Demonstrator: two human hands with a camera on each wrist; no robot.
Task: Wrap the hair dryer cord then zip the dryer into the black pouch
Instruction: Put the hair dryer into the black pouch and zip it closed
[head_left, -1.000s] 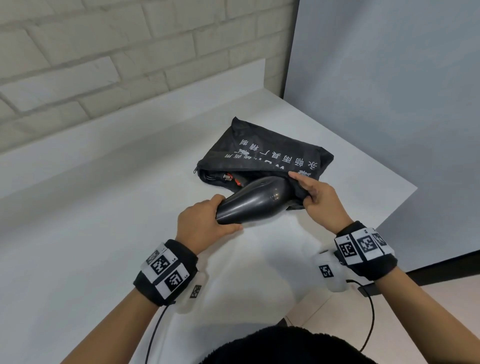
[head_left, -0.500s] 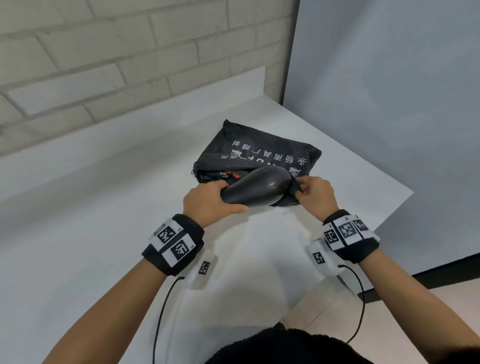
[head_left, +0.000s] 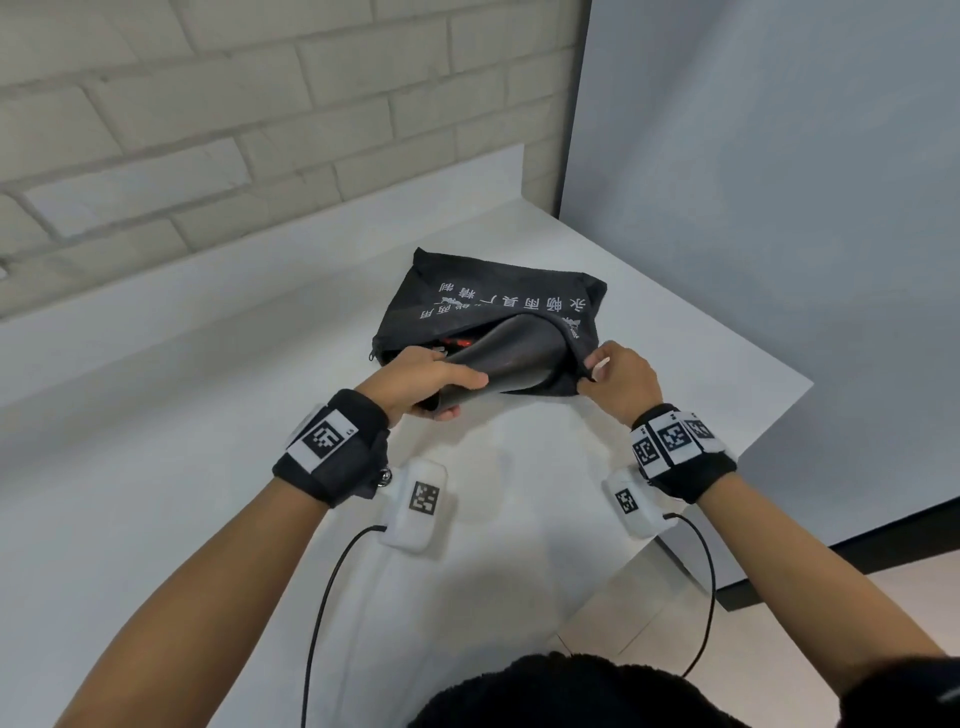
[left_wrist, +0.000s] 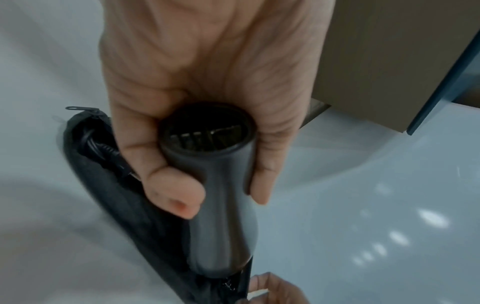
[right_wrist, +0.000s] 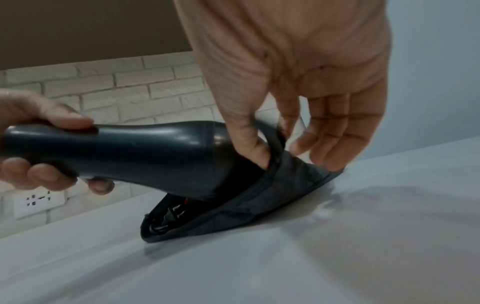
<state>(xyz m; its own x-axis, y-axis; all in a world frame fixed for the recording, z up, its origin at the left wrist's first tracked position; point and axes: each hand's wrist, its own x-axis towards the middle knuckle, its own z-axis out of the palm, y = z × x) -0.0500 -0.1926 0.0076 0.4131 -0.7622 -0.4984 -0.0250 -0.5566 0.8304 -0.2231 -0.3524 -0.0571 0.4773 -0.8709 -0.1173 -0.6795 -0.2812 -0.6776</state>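
The black pouch (head_left: 498, 296) with white lettering lies on the white table (head_left: 156, 493), its zip mouth toward me. A dark grey hair dryer (head_left: 504, 358) sticks half into that mouth, wide end inside, nozzle end out. My left hand (head_left: 426, 376) grips the nozzle end (left_wrist: 205, 131), thumb and fingers curled round the barrel (right_wrist: 124, 152). My right hand (head_left: 615, 371) pinches the pouch's upper edge (right_wrist: 272, 144) at the right end and lifts it over the dryer. The coiled cord and plug (right_wrist: 168, 216) lie inside the pouch (left_wrist: 116, 195).
A white brick wall (head_left: 208, 104) runs behind the table and a grey panel (head_left: 779, 208) stands on the right. The table's right edge (head_left: 769, 431) is close to my right wrist. A wall socket (right_wrist: 39, 202) shows low on the bricks.
The dryer has slid further into the pouch, away from me. My left hand followed it toward the opening, and my right hand has raised the pouch edge over the dryer's wide end.
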